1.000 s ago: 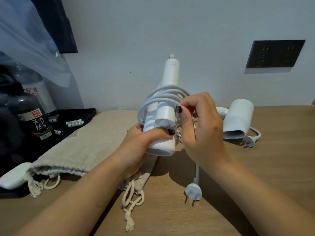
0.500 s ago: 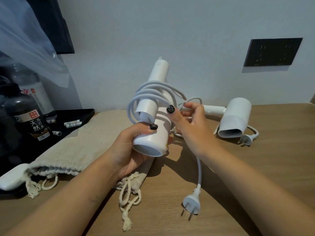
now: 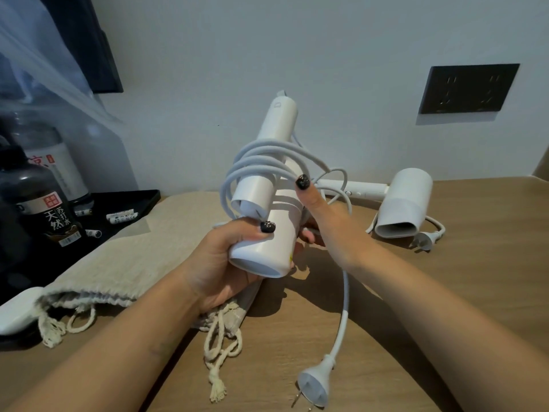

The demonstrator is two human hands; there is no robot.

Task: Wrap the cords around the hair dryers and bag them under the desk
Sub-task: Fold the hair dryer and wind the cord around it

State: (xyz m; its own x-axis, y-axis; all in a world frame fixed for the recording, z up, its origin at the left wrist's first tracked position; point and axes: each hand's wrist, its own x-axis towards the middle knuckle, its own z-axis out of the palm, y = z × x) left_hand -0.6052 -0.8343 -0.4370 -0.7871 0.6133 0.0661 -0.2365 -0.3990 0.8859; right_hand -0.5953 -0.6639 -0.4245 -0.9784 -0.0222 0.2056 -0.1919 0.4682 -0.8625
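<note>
1. Left hand (image 3: 219, 263): wrapped around the barrel of the white hair dryer (image 3: 269, 233), thumb laid across the top, open end of the barrel facing the camera, handle pointing up toward the wall.
2. Right hand (image 3: 323, 215): against the dryer's right side, thumb pressed on the barrel by the coils; other fingers hidden behind the dryer, so cannot tell whether curled on the cord.
3. Cord (image 3: 261, 162): several white loops wound around the joint of handle and barrel; loose tail dropping below the right wrist to the plug (image 3: 315, 388), lying near the front edge of the wooden desk (image 3: 475, 278).
4. Second hair dryer (image 3: 401, 203): lying on the desk to the right, near the wall, its own cord and plug just beside its nozzle, unwrapped.
5. Beige drawstring bag (image 3: 124, 257): flat on the desk under and left of the left hand, drawstrings trailing toward the front.
6. Black tray (image 3: 139, 200) at far left with dark bottles (image 3: 44, 209) beside it; black wall socket (image 3: 466, 87) above the second dryer.
</note>
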